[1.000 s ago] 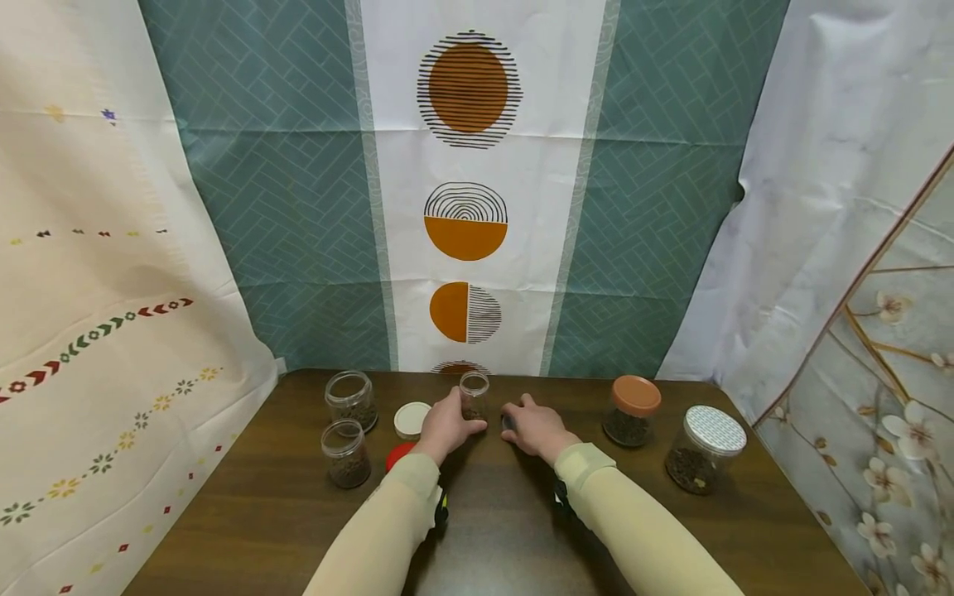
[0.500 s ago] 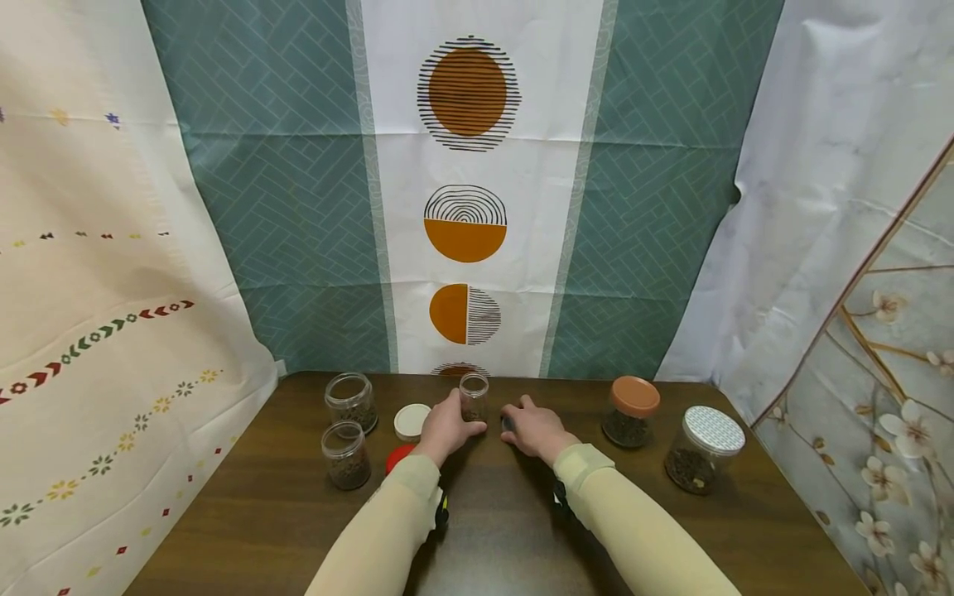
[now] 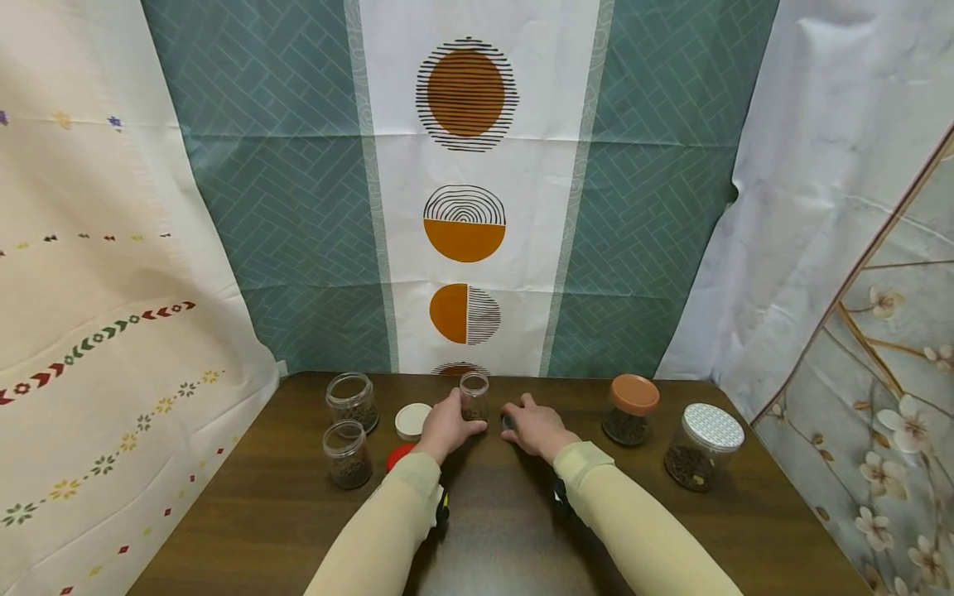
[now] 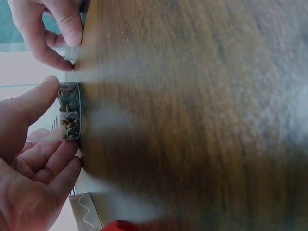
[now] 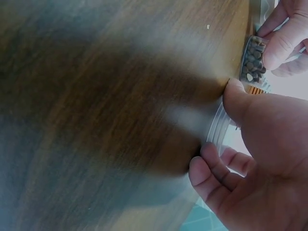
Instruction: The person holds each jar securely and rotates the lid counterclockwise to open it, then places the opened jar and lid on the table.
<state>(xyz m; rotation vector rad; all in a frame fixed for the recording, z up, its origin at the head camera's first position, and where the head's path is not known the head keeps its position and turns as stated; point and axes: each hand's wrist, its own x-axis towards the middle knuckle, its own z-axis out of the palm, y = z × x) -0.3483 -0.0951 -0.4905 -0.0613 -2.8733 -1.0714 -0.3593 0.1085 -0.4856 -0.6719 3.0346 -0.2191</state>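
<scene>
A small clear jar without a lid (image 3: pixel 474 399) stands on the table at the back middle. Small brown, pebble-like pieces (image 4: pixel 70 110) fill its lower part. My left hand (image 3: pixel 445 428) grips this jar low down, thumb on one side and fingers curled about the other. Just to the right, my right hand (image 3: pixel 538 430) holds a round, see-through lid (image 5: pixel 219 126) flat against the tabletop, between thumb and fingertips. From the head view, the right hand covers most of that lid, and only a greyish edge shows. A narrow gap separates jar and lid.
Two lidless jars, one farther back (image 3: pixel 352 401) and one nearer (image 3: pixel 347 455), stand left. A cream lid (image 3: pixel 411 421) and a partly hidden red lid (image 3: pixel 398 454) lie beside my left arm. Right stand an orange-lidded jar (image 3: pixel 631 411) and a white-lidded jar (image 3: pixel 704 447).
</scene>
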